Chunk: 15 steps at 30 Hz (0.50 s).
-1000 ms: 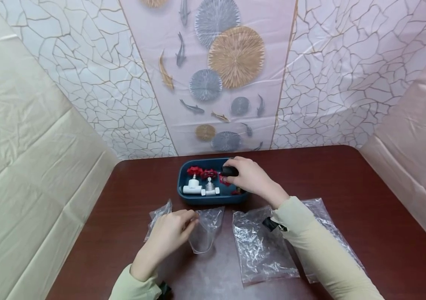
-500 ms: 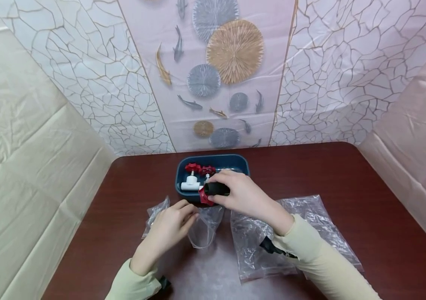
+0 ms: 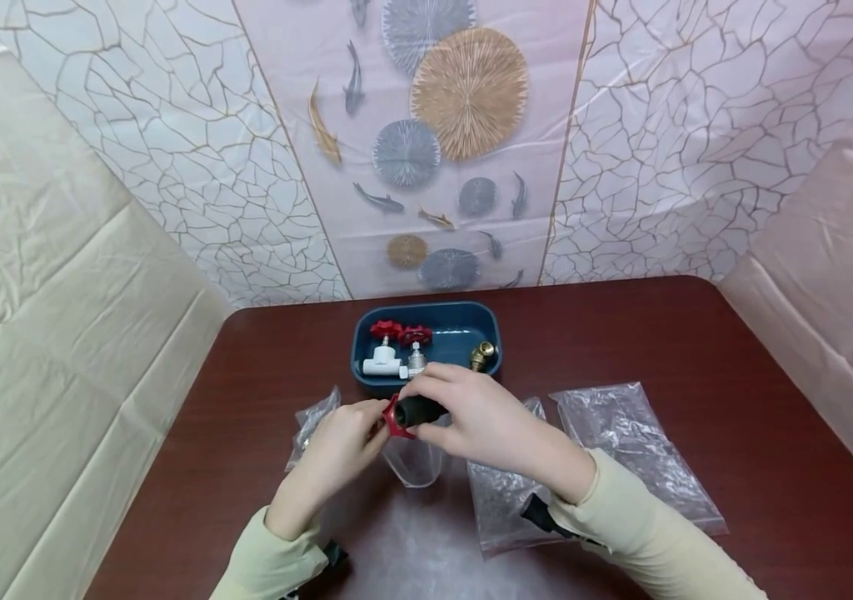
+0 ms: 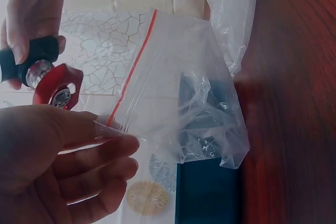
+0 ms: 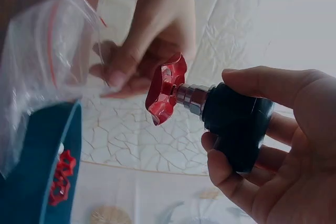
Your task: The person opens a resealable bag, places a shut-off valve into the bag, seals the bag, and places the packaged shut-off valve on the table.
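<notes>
My left hand (image 3: 340, 442) pinches the top edge of a clear zip bag (image 4: 168, 82) with a red strip. The bag hangs in front of the tray, its mouth edge between thumb and fingers. My right hand (image 3: 482, 417) grips the dark body of a valve (image 5: 236, 121), whose red handwheel (image 5: 167, 90) points toward my left hand. In the head view the handwheel overlaps the left fingertips, above the bag. Behind the hands, the blue tray (image 3: 456, 323) holds a white valve (image 3: 381, 362), a silver valve (image 3: 416, 358) and a brass fitting (image 3: 481, 356).
Two flat plastic bags lie on the table to the right, a nearer bag (image 3: 516, 508) partly under the right forearm and a farther bag (image 3: 636, 450). A crumpled bag (image 3: 314, 421) lies left of the tray. Fabric walls (image 3: 89, 308) stand around the brown table (image 3: 606, 342).
My right hand has lifted the dark valve out of the tray's right side and brought it left and nearer, to the left hand. The left hand keeps its hold on the bag.
</notes>
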Available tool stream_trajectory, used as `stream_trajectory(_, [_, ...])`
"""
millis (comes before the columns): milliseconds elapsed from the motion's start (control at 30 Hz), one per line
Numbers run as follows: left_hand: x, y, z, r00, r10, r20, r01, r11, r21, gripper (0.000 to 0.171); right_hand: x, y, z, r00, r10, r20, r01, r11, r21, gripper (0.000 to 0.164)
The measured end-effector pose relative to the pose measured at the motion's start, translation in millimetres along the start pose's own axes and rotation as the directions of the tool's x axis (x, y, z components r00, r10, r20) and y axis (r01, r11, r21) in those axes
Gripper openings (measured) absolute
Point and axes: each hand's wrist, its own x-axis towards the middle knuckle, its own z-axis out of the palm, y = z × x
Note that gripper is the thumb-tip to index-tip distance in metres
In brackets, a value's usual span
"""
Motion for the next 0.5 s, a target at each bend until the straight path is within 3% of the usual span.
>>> stream_trajectory(233, [0.8,-0.3,-0.8,0.999,-0.023,0.028,0.024,0.999,-0.032,0.009,-9,-2,21,0.998,-0.045,0.051,0.05,0.995,-0.09,0.031])
stream_trajectory(500, [-0.8,1.4,1.3,1.0,-0.006,0.024,0.008,0.998,-0.067,0.009,-14,-2,47,0.993,-0.087,0.076,0.104,0.96,-0.261,0.031])
